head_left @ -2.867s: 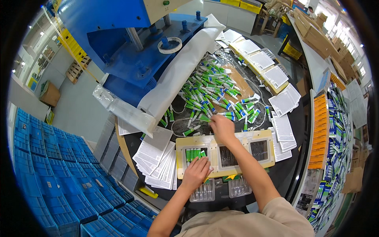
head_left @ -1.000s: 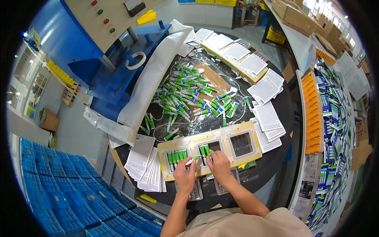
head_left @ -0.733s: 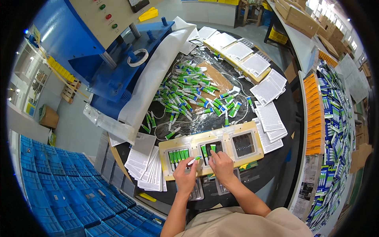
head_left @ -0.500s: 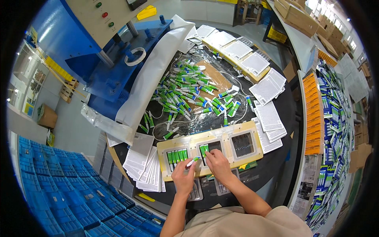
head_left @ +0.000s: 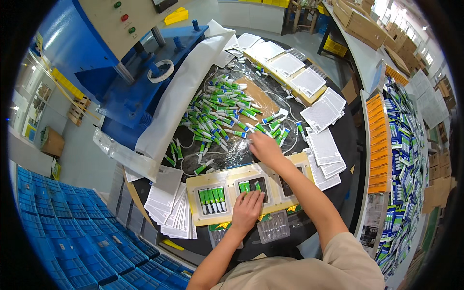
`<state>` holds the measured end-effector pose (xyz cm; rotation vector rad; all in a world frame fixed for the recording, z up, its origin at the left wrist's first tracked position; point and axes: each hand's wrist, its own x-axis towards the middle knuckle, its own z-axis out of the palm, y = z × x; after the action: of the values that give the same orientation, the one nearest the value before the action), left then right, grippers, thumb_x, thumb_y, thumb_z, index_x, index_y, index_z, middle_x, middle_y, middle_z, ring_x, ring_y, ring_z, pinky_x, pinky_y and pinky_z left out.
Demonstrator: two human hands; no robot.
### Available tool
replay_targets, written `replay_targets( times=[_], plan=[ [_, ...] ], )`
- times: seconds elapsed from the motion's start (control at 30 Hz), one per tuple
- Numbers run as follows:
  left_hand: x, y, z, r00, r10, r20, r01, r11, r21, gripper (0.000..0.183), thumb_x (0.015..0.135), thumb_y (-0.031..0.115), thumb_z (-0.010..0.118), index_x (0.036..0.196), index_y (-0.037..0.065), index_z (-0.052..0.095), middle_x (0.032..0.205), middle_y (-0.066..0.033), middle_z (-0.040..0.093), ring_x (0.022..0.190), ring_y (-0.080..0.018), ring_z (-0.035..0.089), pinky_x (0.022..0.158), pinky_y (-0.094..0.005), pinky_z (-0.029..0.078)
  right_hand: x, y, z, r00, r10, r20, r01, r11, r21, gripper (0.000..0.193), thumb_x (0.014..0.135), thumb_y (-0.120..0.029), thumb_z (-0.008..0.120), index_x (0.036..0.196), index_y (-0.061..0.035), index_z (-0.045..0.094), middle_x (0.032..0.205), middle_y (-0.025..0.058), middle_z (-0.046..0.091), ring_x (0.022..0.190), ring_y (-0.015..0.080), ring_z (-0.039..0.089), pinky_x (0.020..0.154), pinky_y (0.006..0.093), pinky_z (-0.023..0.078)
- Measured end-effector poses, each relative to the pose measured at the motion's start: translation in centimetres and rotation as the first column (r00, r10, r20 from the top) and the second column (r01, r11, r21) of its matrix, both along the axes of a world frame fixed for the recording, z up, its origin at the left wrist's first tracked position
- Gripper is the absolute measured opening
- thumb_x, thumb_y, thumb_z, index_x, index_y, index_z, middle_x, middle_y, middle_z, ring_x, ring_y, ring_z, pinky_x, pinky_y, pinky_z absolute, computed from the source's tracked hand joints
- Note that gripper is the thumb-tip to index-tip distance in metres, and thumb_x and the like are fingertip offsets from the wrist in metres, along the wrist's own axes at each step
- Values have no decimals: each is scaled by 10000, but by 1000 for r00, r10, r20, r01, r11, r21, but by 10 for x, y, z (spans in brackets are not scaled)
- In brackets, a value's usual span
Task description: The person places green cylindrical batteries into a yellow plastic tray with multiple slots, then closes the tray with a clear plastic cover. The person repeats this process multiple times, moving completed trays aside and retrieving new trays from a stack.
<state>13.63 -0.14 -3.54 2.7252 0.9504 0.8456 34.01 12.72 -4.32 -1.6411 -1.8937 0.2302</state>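
Left hand flat, hiding tray tubes; right hand grip unclear.

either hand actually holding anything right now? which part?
Cannot tell for the right hand: it reaches into the pile of green tubes, fingers hidden. The left hand lies flat on the tubes in the cream tray middle pocket, gripping nothing.

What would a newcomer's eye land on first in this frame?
First, the heap of small green tubes spread over clear plastic on the dark round table, with the right hand reaching into its near edge. Next, the cream tray in front of the person, its left pocket filled with a row of tubes, the left hand resting on the middle pocket. A blue machine looms at upper left.
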Motion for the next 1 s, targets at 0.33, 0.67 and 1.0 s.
replay_targets(
  times=[0.33, 0.67, 1.0],
  plan=[
    [-3, -7, -4, 997, 51, -59, -57, 993, -102, 355, 876, 168, 711, 1191, 7, 676, 1263, -100, 662, 1182, -258, 610, 1176, -544, 321, -39, -195, 26, 941, -192, -280, 240, 959, 149, 224, 795, 40, 754, 1016, 12, 724, 976, 151, 698, 859, 312, 702, 745, 374, 577],
    [-22, -6, -10, 996, 62, -59, -72, 979, -189, 362, 924, 110, 683, 1276, 35, 643, 1360, -113, 624, 1345, -299, 524, 1167, -586, 323, -73, -177, 10, 949, -184, -257, 240, 949, 206, 190, 848, -5, 733, 1032, 34, 710, 990, 158, 687, 855, 322, 693, 732, 377, 576],
    [-29, 1, -10, 997, 28, 72, -6, 960, -280, 355, 893, 83, 713, 1236, 13, 652, 1340, -138, 632, 1307, -350, 558, 1160, -559, 354, -88, -171, -3, 961, -244, -131, 257, 961, 97, 223, 862, -76, 723, 1061, 17, 686, 946, 138, 633, 850, 301, 668, 707, 376, 561]
  ],
)
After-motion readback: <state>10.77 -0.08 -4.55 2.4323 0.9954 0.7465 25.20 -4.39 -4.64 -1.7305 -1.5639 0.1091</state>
